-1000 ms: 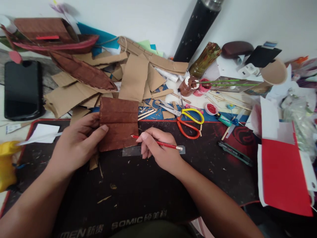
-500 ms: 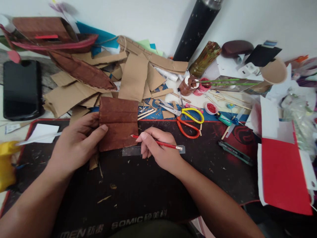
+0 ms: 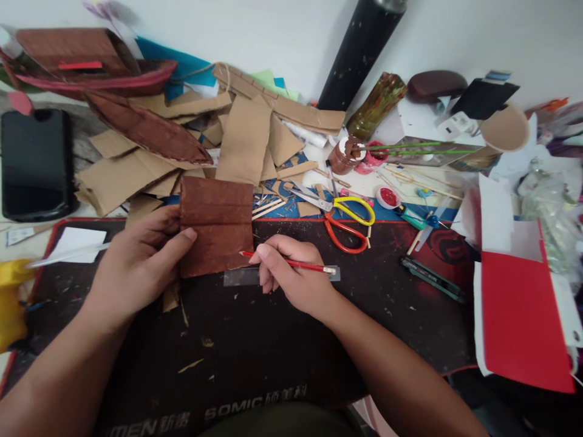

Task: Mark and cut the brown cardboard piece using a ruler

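Observation:
My left hand [image 3: 144, 252] grips a brown-painted piece of cardboard [image 3: 216, 224] by its left edge, thumb on top and fingers behind. A crease runs across the cardboard. In my right hand [image 3: 294, 267] is a red pencil [image 3: 304, 265], pinched between thumb and fingers. The pencil's tip lies at the cardboard's lower right part; whether it touches I cannot tell. Beneath my right hand a clear ruler [image 3: 240, 278] rests on the black mat [image 3: 273, 358], partly hidden by the fingers.
Scissors [image 3: 350, 221] and a green utility knife [image 3: 432, 279] lie to the right. Behind are cardboard scraps [image 3: 243, 139], a brown model boat [image 3: 98, 70] and an open paint jar [image 3: 346, 156]. A phone [image 3: 36, 164] and a yellow bottle [image 3: 11, 303] stand left; red card [image 3: 523, 315] lies right.
The whole view has shifted very slightly, with things on the left sitting a little further left. Both hands keep the same hold on the cardboard and the pencil.

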Demonstrator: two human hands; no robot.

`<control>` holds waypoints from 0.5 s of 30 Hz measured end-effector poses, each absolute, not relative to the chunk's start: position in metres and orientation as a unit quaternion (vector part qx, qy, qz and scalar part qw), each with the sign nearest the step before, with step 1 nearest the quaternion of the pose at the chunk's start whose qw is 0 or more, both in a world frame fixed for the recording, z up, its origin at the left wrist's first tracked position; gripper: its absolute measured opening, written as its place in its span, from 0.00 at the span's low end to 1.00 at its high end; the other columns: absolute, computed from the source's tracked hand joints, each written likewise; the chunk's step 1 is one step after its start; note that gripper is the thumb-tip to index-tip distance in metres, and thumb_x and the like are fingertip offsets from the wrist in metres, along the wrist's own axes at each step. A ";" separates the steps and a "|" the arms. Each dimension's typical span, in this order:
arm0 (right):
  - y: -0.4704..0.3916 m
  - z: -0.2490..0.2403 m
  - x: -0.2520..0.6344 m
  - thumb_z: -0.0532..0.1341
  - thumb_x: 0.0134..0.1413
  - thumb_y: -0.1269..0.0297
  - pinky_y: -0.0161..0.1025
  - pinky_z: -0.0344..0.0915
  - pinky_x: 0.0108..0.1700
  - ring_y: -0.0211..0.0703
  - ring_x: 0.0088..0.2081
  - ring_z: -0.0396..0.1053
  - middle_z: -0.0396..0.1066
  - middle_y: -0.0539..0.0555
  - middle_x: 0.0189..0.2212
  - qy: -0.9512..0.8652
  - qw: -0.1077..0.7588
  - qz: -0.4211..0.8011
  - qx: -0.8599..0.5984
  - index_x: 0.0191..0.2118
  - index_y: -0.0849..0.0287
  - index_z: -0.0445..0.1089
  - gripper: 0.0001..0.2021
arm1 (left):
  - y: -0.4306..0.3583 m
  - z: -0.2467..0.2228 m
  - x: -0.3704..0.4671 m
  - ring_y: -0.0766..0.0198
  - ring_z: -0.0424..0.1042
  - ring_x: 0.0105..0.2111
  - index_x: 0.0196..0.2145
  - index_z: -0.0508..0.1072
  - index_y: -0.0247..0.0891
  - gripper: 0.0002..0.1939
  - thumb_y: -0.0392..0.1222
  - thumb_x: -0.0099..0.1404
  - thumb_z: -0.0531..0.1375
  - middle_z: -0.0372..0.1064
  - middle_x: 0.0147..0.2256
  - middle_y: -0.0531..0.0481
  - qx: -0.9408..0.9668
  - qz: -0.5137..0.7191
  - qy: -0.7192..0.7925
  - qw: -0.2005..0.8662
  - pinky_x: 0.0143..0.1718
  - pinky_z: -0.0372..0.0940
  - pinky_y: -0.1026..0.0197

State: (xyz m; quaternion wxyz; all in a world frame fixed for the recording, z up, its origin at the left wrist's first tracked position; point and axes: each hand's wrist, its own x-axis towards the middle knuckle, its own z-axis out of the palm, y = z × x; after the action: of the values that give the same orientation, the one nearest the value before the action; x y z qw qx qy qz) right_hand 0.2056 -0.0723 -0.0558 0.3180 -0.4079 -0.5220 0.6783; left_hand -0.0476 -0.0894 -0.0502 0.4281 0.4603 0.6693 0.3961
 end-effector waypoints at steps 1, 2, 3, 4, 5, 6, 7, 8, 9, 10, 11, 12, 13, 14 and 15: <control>-0.072 -0.057 0.205 0.63 0.76 0.43 0.32 0.72 0.29 0.33 0.23 0.74 0.74 0.45 0.24 -0.519 0.321 0.679 -0.407 0.39 0.56 0.78 0.21 | -0.090 -0.050 -0.047 0.51 0.85 0.44 0.56 0.85 0.42 0.20 0.51 0.70 0.68 0.88 0.49 0.43 0.456 0.398 0.671 0.428 0.47 0.80 0.52; -0.073 -0.058 0.205 0.63 0.76 0.43 0.32 0.72 0.29 0.34 0.23 0.74 0.74 0.45 0.25 -0.517 0.324 0.679 -0.408 0.40 0.56 0.78 0.21 | -0.090 -0.050 -0.047 0.50 0.85 0.45 0.56 0.85 0.42 0.20 0.51 0.70 0.69 0.88 0.49 0.43 0.455 0.399 0.671 0.429 0.48 0.80 0.51; -0.073 -0.058 0.205 0.63 0.76 0.43 0.32 0.72 0.29 0.34 0.24 0.74 0.74 0.45 0.25 -0.515 0.326 0.680 -0.408 0.40 0.56 0.79 0.21 | -0.090 -0.050 -0.047 0.50 0.85 0.45 0.55 0.85 0.42 0.20 0.51 0.70 0.69 0.88 0.50 0.43 0.454 0.400 0.670 0.430 0.49 0.80 0.50; -0.073 -0.059 0.205 0.63 0.76 0.43 0.32 0.72 0.29 0.34 0.24 0.75 0.74 0.46 0.25 -0.514 0.327 0.680 -0.408 0.40 0.56 0.79 0.21 | -0.090 -0.050 -0.047 0.50 0.85 0.46 0.55 0.85 0.42 0.20 0.51 0.70 0.69 0.88 0.50 0.43 0.455 0.401 0.668 0.431 0.51 0.80 0.49; -0.073 -0.059 0.205 0.63 0.76 0.43 0.32 0.72 0.29 0.34 0.24 0.75 0.74 0.46 0.25 -0.514 0.326 0.680 -0.408 0.40 0.56 0.79 0.21 | -0.090 -0.050 -0.047 0.49 0.85 0.46 0.55 0.85 0.42 0.19 0.50 0.70 0.69 0.88 0.50 0.43 0.457 0.400 0.667 0.432 0.52 0.80 0.48; -0.073 -0.059 0.205 0.63 0.76 0.43 0.32 0.72 0.29 0.34 0.24 0.74 0.74 0.46 0.25 -0.514 0.325 0.681 -0.408 0.40 0.56 0.79 0.21 | -0.089 -0.050 -0.047 0.49 0.85 0.46 0.55 0.85 0.42 0.19 0.50 0.70 0.69 0.88 0.51 0.42 0.460 0.401 0.665 0.431 0.52 0.80 0.48; -0.073 -0.059 0.205 0.63 0.76 0.43 0.32 0.72 0.29 0.34 0.24 0.74 0.74 0.46 0.25 -0.516 0.323 0.681 -0.407 0.40 0.56 0.78 0.21 | -0.089 -0.050 -0.047 0.50 0.85 0.46 0.54 0.85 0.42 0.18 0.49 0.70 0.68 0.88 0.50 0.42 0.462 0.401 0.665 0.429 0.52 0.80 0.48; -0.073 -0.059 0.205 0.63 0.76 0.43 0.32 0.72 0.28 0.34 0.23 0.74 0.74 0.45 0.24 -0.517 0.321 0.681 -0.406 0.39 0.56 0.78 0.21 | -0.089 -0.049 -0.047 0.50 0.85 0.45 0.55 0.85 0.41 0.18 0.49 0.70 0.68 0.88 0.50 0.42 0.463 0.400 0.665 0.428 0.52 0.80 0.49; -0.073 -0.058 0.206 0.63 0.76 0.44 0.32 0.71 0.28 0.33 0.23 0.73 0.73 0.45 0.24 -0.518 0.320 0.682 -0.405 0.39 0.56 0.78 0.21 | -0.089 -0.049 -0.048 0.51 0.85 0.45 0.55 0.85 0.41 0.18 0.49 0.71 0.68 0.88 0.50 0.43 0.464 0.400 0.665 0.428 0.51 0.80 0.50; -0.072 -0.057 0.206 0.63 0.76 0.44 0.31 0.71 0.27 0.33 0.22 0.73 0.73 0.45 0.23 -0.519 0.318 0.682 -0.405 0.39 0.56 0.77 0.21 | -0.089 -0.050 -0.048 0.51 0.85 0.45 0.55 0.85 0.41 0.18 0.48 0.71 0.68 0.88 0.50 0.43 0.464 0.400 0.664 0.429 0.50 0.80 0.51; -0.072 -0.056 0.206 0.63 0.76 0.45 0.31 0.70 0.27 0.33 0.22 0.72 0.73 0.45 0.23 -0.521 0.316 0.682 -0.405 0.38 0.56 0.77 0.20 | -0.089 -0.050 -0.048 0.52 0.85 0.45 0.55 0.85 0.41 0.18 0.48 0.72 0.68 0.88 0.50 0.43 0.465 0.401 0.661 0.431 0.49 0.80 0.52; -0.072 -0.056 0.206 0.63 0.76 0.45 0.31 0.70 0.27 0.33 0.22 0.72 0.73 0.45 0.23 -0.522 0.314 0.682 -0.405 0.38 0.56 0.77 0.20 | -0.089 -0.050 -0.048 0.53 0.85 0.44 0.56 0.85 0.41 0.18 0.48 0.72 0.68 0.88 0.50 0.44 0.465 0.405 0.657 0.433 0.49 0.80 0.54; -0.072 -0.055 0.206 0.63 0.76 0.45 0.31 0.70 0.26 0.33 0.22 0.72 0.73 0.45 0.23 -0.524 0.312 0.681 -0.406 0.38 0.56 0.77 0.20 | -0.089 -0.051 -0.048 0.54 0.85 0.44 0.56 0.85 0.42 0.18 0.48 0.72 0.68 0.88 0.50 0.44 0.467 0.410 0.652 0.434 0.49 0.79 0.54; -0.071 -0.055 0.207 0.62 0.77 0.46 0.31 0.70 0.27 0.33 0.22 0.72 0.73 0.45 0.23 -0.527 0.309 0.679 -0.406 0.38 0.57 0.77 0.20 | -0.089 -0.052 -0.048 0.54 0.85 0.44 0.56 0.85 0.42 0.18 0.48 0.72 0.68 0.88 0.50 0.45 0.469 0.416 0.647 0.434 0.49 0.79 0.55; -0.071 -0.055 0.207 0.62 0.77 0.46 0.31 0.70 0.27 0.33 0.22 0.72 0.73 0.45 0.23 -0.531 0.306 0.678 -0.406 0.38 0.57 0.77 0.20 | -0.089 -0.053 -0.048 0.55 0.85 0.44 0.56 0.85 0.43 0.18 0.48 0.72 0.68 0.88 0.50 0.46 0.471 0.420 0.644 0.432 0.50 0.79 0.56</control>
State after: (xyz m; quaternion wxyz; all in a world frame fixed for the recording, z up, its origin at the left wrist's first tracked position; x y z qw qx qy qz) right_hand 0.2067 -0.0712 -0.0551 0.3064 -0.4060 -0.5308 0.6779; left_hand -0.0475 -0.0891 -0.0529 0.4322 0.4712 0.6439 0.4203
